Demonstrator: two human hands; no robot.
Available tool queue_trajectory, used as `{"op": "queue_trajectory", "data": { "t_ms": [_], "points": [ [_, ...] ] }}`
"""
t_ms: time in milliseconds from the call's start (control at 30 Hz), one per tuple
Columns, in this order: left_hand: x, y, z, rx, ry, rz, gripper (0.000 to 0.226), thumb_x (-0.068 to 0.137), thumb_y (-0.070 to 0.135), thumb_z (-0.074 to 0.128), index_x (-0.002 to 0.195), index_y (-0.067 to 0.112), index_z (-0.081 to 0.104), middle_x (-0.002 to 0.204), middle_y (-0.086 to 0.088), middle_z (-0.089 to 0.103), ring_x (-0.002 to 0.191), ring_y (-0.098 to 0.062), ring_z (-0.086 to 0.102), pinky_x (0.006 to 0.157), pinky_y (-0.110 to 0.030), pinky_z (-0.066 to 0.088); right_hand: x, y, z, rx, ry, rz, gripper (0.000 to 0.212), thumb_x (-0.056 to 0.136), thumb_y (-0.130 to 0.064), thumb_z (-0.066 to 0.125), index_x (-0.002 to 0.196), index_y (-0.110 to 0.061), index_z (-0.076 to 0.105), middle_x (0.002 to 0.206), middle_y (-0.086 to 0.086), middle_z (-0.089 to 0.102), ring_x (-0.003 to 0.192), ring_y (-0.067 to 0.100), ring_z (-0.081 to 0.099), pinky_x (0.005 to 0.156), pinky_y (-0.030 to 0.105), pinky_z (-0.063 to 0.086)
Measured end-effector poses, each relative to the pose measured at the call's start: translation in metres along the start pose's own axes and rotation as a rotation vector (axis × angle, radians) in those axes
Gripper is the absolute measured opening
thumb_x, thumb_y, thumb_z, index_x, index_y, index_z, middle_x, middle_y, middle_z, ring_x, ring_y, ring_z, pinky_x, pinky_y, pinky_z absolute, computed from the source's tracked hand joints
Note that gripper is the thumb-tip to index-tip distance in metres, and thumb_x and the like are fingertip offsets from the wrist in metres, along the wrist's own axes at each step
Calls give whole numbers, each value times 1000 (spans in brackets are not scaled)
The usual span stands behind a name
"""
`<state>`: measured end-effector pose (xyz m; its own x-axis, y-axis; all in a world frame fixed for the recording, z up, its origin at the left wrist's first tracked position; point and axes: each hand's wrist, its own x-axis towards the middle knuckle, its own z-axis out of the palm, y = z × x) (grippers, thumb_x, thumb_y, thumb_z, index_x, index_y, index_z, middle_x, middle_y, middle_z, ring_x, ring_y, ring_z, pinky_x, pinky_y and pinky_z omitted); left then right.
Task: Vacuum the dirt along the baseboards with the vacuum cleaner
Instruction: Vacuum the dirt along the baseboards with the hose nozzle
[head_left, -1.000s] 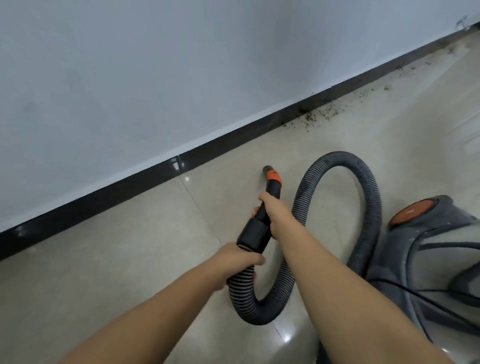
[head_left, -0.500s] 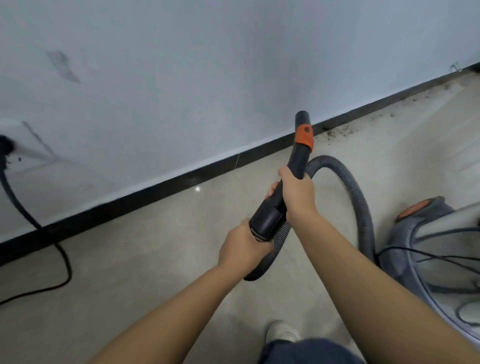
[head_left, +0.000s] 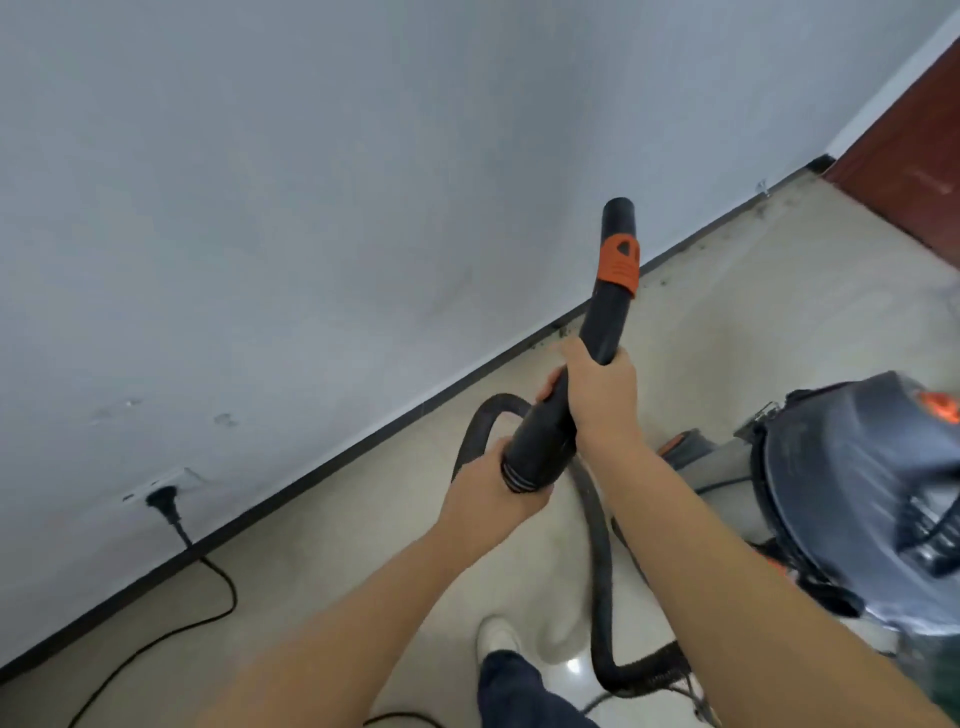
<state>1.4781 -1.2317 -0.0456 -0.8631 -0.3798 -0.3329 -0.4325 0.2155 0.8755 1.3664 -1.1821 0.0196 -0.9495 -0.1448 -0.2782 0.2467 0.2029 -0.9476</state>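
Observation:
I hold the vacuum's black nozzle handle (head_left: 608, 306), with its orange collar, raised and pointing up toward the wall. My right hand (head_left: 597, 395) grips the handle's middle. My left hand (head_left: 488, 493) grips the ribbed cuff where the black hose (head_left: 600, 582) joins it. The hose loops down over the floor to the grey canister vacuum (head_left: 852, 488) at the right. A black baseboard (head_left: 363, 441) runs along the foot of the grey wall. Dark dirt specks (head_left: 675, 280) lie scattered beside it further to the right.
The power plug (head_left: 163, 501) sits in a wall socket at the left, and its black cord (head_left: 208, 613) trails across the beige tile floor. My white shoe (head_left: 496, 634) stands below the hose. A reddish-brown door (head_left: 914, 156) is at the far right.
I have stood up higher and the view has swung left. The nozzle rose from near the floor to point up at the wall. Both hands kept their grip.

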Motion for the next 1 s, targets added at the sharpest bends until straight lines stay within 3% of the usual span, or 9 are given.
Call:
{"op": "queue_trajectory", "data": {
  "t_ms": [100, 200, 300, 433, 567, 767, 867, 1000],
  "points": [
    [2, 83, -9, 67, -137, 67, 27, 82, 24, 70, 104, 18, 57, 80, 6, 62, 65, -5, 55, 53, -8, 40, 5, -75, -39, 27, 36, 7, 9, 89, -13, 56, 84, -11, 49, 49, 6, 54, 39, 19, 53, 46, 27, 49],
    [17, 152, 1, 135, -184, 75, 19, 81, 23, 69, 88, 19, 51, 69, 8, 55, 58, -4, 51, 46, -8, 36, 24, -134, -81, 71, 32, -8, 9, 90, -13, 56, 87, -10, 48, 53, 9, 55, 37, 17, 52, 42, 24, 47],
    [37, 208, 20, 258, -134, 69, 22, 81, 26, 66, 91, 19, 48, 68, 7, 55, 63, -13, 54, 53, -19, 40, 48, -170, -118, 98, 54, -22, 9, 92, -15, 56, 89, -11, 48, 58, 12, 56, 38, 16, 52, 41, 22, 46],
    [56, 261, 46, 372, -110, 86, 24, 80, 31, 65, 96, 19, 53, 69, 9, 58, 65, -11, 58, 62, -27, 50, 76, -198, -161, 140, 122, 18, 15, 93, -14, 55, 81, -14, 45, 54, 8, 53, 37, 16, 51, 44, 25, 48],
    [70, 299, 64, 326, -164, 108, 29, 79, 37, 66, 101, 20, 57, 79, 6, 65, 75, -12, 63, 72, -31, 54, 105, -220, -193, 151, 124, 67, 12, 93, -17, 55, 87, -11, 47, 45, 3, 55, 42, 18, 51, 50, 28, 49],
    [105, 334, 56, 304, -220, 162, 31, 81, 26, 68, 106, 10, 59, 95, -9, 69, 89, -22, 66, 83, -38, 55, 144, -243, -198, 224, 167, 101, 14, 90, -14, 57, 98, -6, 49, 56, 8, 54, 33, 12, 50, 35, 18, 42],
    [134, 346, 49, 293, -236, 160, 28, 82, 22, 67, 103, 5, 59, 95, -16, 69, 88, -27, 65, 80, -38, 53, 170, -255, -190, 222, 182, 101, 13, 89, -15, 56, 95, -6, 49, 52, 6, 53, 34, 13, 51, 35, 18, 42],
    [184, 360, 43, 245, -255, 158, 25, 81, 20, 68, 100, 6, 60, 93, -13, 69, 79, -17, 61, 74, -33, 52, 215, -273, -180, 263, 209, 90, 12, 89, -16, 58, 92, -11, 47, 61, 10, 55, 40, 17, 53, 43, 25, 49]
  ]
}}
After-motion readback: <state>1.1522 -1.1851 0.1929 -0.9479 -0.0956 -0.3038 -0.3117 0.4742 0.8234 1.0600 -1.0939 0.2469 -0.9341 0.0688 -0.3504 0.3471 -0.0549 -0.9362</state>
